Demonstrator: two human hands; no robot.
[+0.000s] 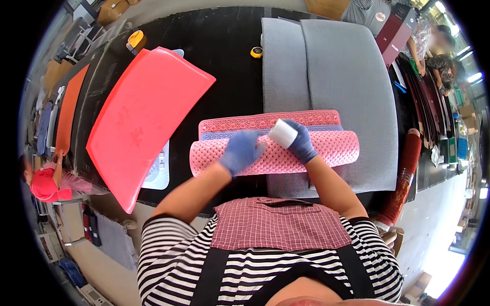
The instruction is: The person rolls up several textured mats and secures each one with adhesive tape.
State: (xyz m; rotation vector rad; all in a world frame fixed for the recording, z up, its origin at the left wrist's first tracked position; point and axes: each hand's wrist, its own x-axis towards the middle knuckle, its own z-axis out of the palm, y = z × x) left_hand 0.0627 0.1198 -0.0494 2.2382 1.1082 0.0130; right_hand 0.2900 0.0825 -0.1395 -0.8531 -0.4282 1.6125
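Note:
A rolled pink mat (326, 145) with a dimpled surface lies crosswise in front of me. Behind it show a blue strip of mat (214, 135) and a flat pink mat edge (229, 124) with a raised pattern. My left hand (242, 152), in a blue glove, is over the left half of the roll; its fingers are blurred. My right hand (302, 144), also gloved, is closed round a small white roll (283, 133), held just above the pink mat. Whether it is tape or labels cannot be told.
Large grey padded sheets (352, 76) lie to the right, partly under the mats. A glossy red sheet (148, 112) is on the left. Yellow tape measure (256, 52) and yellow tape dispenser (136, 40) sit farther back. A red roll (406, 176) leans at the right edge. People work at both sides.

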